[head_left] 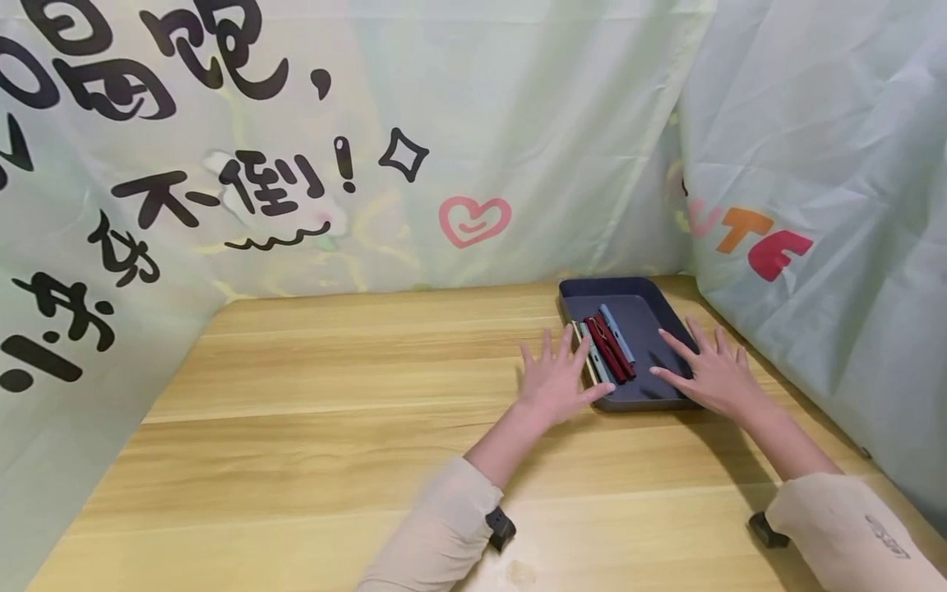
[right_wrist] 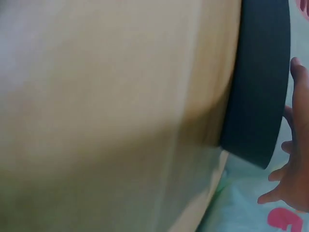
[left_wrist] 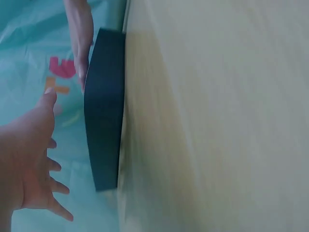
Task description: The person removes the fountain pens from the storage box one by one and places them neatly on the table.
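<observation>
A dark blue-grey tray (head_left: 651, 308) lies toward the right of the wooden table. Several slim items rest along its left side: a dark red pair (head_left: 609, 349), a blue pen-like stick (head_left: 617, 333) and a paler stick (head_left: 596, 362); their exact kind cannot be told. My left hand (head_left: 553, 380) hovers by the tray's left front corner with fingers spread. My right hand (head_left: 716, 374) is over the tray's right edge, fingers also spread. Neither hand holds anything. In both wrist views the tray's outer wall (left_wrist: 105, 111) hides its contents, and the right wrist view shows my right hand (right_wrist: 295, 159) beside it.
The wooden table (head_left: 311, 427) stretches out to the left. Printed fabric curtains (head_left: 555, 148) hang along the back and sides, and the right curtain (head_left: 821, 329) comes close to the tray. Dark wrist devices (head_left: 501, 529) sit under both sleeves.
</observation>
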`<state>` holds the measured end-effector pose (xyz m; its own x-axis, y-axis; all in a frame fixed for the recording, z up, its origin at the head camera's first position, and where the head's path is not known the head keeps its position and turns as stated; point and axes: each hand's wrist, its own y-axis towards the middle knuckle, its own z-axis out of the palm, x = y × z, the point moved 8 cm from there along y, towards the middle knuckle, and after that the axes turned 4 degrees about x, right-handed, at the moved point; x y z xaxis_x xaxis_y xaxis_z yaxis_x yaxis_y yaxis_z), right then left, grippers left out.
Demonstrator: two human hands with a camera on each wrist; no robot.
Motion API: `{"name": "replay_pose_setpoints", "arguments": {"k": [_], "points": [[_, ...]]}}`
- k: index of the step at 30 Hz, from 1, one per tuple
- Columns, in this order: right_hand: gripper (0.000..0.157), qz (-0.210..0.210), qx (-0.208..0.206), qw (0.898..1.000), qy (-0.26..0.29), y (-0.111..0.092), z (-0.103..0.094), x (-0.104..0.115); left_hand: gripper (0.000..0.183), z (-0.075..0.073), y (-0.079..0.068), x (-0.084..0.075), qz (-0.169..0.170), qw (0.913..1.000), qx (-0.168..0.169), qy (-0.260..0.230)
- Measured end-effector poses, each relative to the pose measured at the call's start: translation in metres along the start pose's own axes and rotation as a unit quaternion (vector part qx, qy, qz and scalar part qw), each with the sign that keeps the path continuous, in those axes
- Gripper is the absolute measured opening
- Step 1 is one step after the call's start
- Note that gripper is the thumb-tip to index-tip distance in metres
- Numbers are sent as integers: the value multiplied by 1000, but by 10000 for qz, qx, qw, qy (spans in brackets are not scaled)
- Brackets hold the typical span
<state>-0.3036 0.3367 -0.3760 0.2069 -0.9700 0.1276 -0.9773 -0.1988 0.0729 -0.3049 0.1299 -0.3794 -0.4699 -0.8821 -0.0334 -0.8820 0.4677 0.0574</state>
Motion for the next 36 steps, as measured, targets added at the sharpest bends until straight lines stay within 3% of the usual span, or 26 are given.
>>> {"name": "replay_pose_setpoints", "arguments": {"k": [6,12,18,25,36], "points": [[73,-109,60,9999,3,-5,3,-7,84,6,7,-25,-168,9998,62,106],[71,-368,41,9992,-136,-5,6,-10,79,9,12,-37,-607,9976,-339,-11],[66,-454,362,9975,399,-6,16,-15,78,14,18,-42,-911,9930,-656,-376],[67,-378,351,9961,722,-8,20,-18,76,33,24,-42,-1093,9932,-110,-396],[68,-252,406,9948,899,-9,20,-18,71,37,25,-40,-1116,9931,206,-278]]}}
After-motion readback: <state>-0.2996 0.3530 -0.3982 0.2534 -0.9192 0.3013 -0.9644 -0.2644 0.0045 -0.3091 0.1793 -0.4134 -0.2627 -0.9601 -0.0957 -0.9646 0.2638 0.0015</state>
